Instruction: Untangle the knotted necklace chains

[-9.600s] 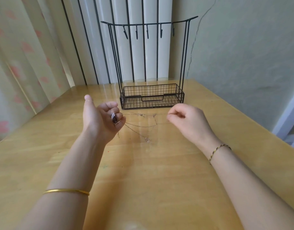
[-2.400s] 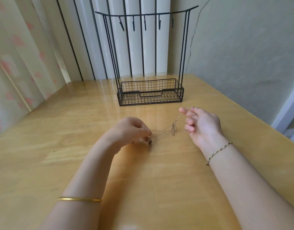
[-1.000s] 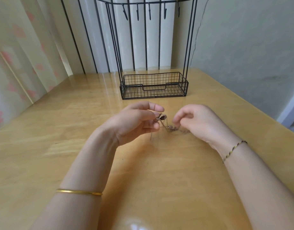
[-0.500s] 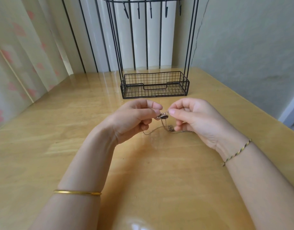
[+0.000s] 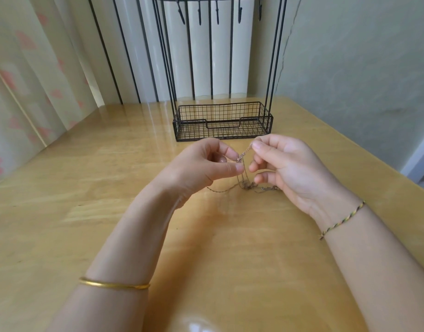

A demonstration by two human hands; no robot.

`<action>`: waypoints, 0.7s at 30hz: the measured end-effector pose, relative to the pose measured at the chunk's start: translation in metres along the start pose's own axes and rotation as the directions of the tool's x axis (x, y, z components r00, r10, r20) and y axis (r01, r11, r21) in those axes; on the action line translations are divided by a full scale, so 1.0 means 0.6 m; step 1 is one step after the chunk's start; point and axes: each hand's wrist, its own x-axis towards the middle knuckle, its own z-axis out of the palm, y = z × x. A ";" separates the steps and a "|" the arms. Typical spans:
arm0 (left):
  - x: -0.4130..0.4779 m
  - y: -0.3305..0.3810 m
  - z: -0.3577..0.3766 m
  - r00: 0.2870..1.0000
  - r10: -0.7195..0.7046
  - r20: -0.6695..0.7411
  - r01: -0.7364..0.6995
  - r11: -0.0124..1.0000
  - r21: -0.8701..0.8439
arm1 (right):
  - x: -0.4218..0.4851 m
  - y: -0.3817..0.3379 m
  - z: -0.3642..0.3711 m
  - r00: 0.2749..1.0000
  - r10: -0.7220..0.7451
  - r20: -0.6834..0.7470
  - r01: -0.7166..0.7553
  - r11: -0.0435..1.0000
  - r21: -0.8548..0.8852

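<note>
While pinching the necklace chains (image 5: pixel 243 155) just in front of the wire basket (image 5: pixel 189 121), left hand (image 5: pixel 201 168) and right hand (image 5: pixel 287 168) almost touching; dropping near-vertically from there to a tangle (image 5: pixel 248 186) below, nearer the right; likely tease sideways next.

2 forearms show in the head view, both bare from the bottom edge of the frame to the fingertips. The left forearm (image 5: pixel 124 236) wears 1 thin gold bangle (image 5: pixel 113 285), a smooth, plain, glossy ring that sits well back from the left hand (image 5: pixel 201 168). The right wrist, just behind the right hand (image 5: pixel 290 168), wears 1 thin twisted cord bracelet (image 5: pixel 342 220) of yellow, green and darker strands, with a short loose end sticking out at its lower end. The nails that show on both hands are short and rounded
</note>
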 end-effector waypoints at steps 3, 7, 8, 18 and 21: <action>-0.001 0.002 0.004 0.999 0.027 -0.024 -0.027 1.000 0.007 | 0.000 0.000 0.000 1.000 -0.013 -0.010 0.013 1.000 -0.024; -0.004 0.004 0.004 0.995 0.058 -0.080 -0.058 0.998 0.002 | 0.001 0.003 -0.004 1.000 -0.013 -0.023 0.011 0.993 -0.117; -0.004 0.005 0.003 0.993 0.065 -0.095 -0.066 0.998 -0.006 | 0.002 0.004 -0.005 1.000 -0.005 -0.024 0.002 0.989 -0.147; -0.006 0.011 0.003 0.984 0.132 -0.118 -0.136 0.991 -0.018 | -0.002 0.000 -0.001 1.000 0.002 -0.025 -0.008 0.976 -0.217; -0.008 0.014 0.004 0.975 0.169 -0.147 -0.177 0.983 -0.044 | -0.005 0.000 -0.001 1.000 -0.012 0.010 0.013 0.974 -0.228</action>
